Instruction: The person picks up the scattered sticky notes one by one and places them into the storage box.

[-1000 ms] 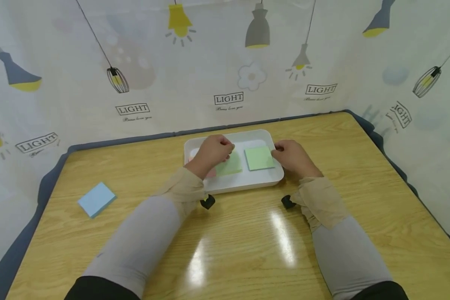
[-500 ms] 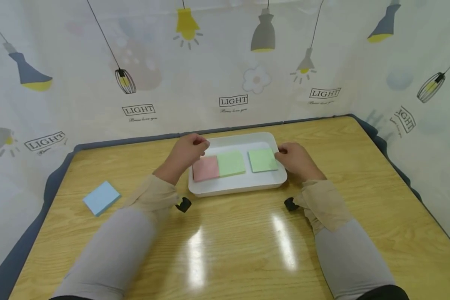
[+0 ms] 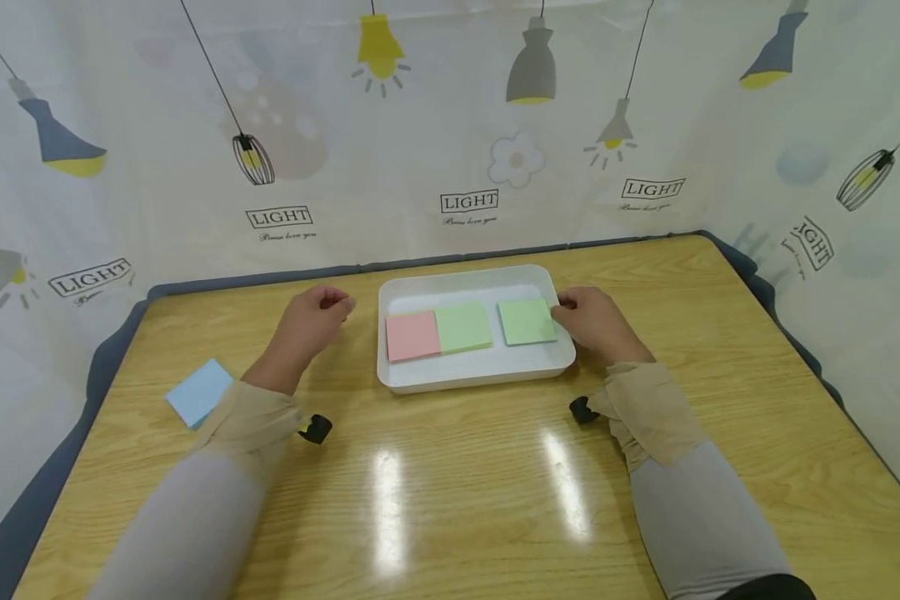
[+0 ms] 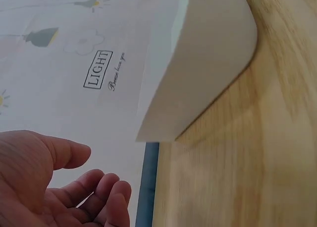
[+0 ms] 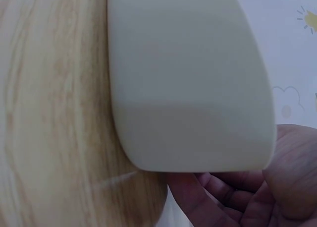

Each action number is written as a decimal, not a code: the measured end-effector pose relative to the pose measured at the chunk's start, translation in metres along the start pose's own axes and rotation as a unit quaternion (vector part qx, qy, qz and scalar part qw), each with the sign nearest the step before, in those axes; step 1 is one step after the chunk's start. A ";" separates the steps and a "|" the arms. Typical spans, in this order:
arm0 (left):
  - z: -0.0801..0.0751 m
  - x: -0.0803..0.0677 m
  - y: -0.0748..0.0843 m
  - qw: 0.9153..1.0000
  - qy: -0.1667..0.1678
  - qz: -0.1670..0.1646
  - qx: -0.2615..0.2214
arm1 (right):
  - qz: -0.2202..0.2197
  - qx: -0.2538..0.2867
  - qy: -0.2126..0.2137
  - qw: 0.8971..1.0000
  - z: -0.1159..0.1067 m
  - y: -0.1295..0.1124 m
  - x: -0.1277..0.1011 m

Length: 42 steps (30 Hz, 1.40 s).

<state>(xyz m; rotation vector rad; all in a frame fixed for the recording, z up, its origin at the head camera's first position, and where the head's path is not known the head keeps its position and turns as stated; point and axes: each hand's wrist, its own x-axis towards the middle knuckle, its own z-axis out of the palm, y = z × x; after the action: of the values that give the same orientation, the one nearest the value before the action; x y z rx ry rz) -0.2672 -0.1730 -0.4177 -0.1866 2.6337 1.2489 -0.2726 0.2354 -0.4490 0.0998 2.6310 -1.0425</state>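
- Only the head view shows inside the white tray point(image 3: 472, 379): a pink pad point(image 3: 412, 336), a green pad point(image 3: 462, 327) beside it and a second green pad point(image 3: 527, 322); the wrist views show just its outer wall
- The left hand point(image 3: 309, 319) hovers left of the tray, fingers loosely curled, holding nothing
- The right hand point(image 3: 594, 321) grips the tray's right rim
- A blue pad point(image 3: 198, 392) lies on the table point(image 3: 465, 500), well apart

Frame centre: a tray point(image 3: 480, 379) on the tabletop point(image 3: 457, 500) holds three sticky-note pads point(image 3: 462, 327) side by side; a fourth pad point(image 3: 198, 392) lies far left.
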 end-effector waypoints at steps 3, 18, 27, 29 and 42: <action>-0.010 -0.005 -0.017 1.000 0.010 -0.010 0.000 | -0.005 0.001 0.000 1.000 0.001 0.000 0.000; -0.054 -0.025 -0.085 0.996 0.050 -0.013 0.077 | -0.009 -0.010 0.002 1.000 -0.001 0.002 0.000; -0.079 -0.037 -0.123 0.988 0.026 -0.032 0.151 | -0.004 -0.008 0.002 1.000 -0.001 0.000 0.000; -0.082 -0.038 -0.128 0.985 0.034 -0.024 0.165 | -0.002 -0.006 0.000 1.000 -0.001 -0.001 0.000; -0.105 -0.056 -0.154 0.970 0.043 -0.075 0.226 | -0.004 -0.002 0.001 1.000 0.001 -0.002 0.000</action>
<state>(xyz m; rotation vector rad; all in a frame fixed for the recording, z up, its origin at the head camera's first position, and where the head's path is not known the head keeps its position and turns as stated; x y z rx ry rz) -0.1959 -0.3506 -0.4547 -0.3597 2.8298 0.5835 -0.2726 0.2335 -0.4487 0.0883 2.6378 -1.0405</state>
